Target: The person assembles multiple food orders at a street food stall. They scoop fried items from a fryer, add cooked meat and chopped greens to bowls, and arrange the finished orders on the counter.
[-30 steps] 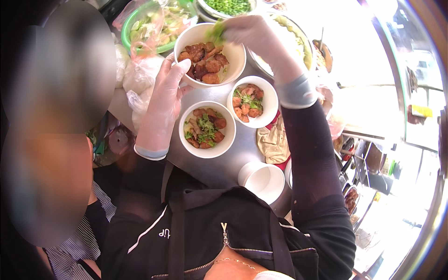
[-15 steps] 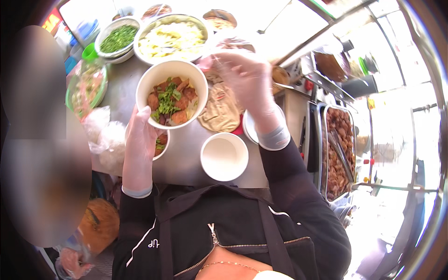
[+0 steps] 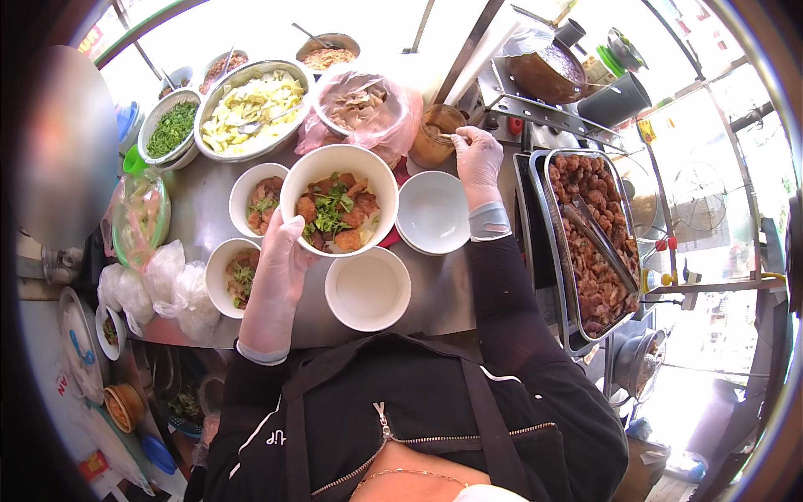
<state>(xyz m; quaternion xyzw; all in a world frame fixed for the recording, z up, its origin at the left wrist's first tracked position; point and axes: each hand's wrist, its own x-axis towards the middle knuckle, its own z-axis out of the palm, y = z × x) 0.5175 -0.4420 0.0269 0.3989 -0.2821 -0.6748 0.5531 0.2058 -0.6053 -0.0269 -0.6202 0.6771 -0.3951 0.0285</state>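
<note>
My gloved left hand (image 3: 280,272) grips a white paper bowl (image 3: 383,180) raised over the table and tilted toward me. Browned meat pieces, pale slices and a heap of chopped green herbs (image 3: 335,201) lie in it. At the back right, my gloved right hand (image 3: 479,163) pinches the handle of a spoon (image 3: 446,135) at the mouth of an amber-brown jar (image 3: 428,152); the spoon's lower end is hidden. Beneath the raised bowl stands a bare white paper bowl (image 3: 368,289). Two filled paper bowls (image 3: 230,276) (image 3: 258,199) stand left of my left hand.
Pale bowls (image 3: 435,213) are stacked before the jar. Behind are basins of yellow slices (image 3: 251,100), chopped greens (image 3: 171,130) and sliced meat (image 3: 361,105). A tray of browned meat with tongs (image 3: 590,243) stands right. Knotted plastic bags (image 3: 180,289) lie left.
My right hand has moved right, from above the basins to the spoon at the jar. The raised bowl has shifted slightly right and down with my left hand. The view has turned.
</note>
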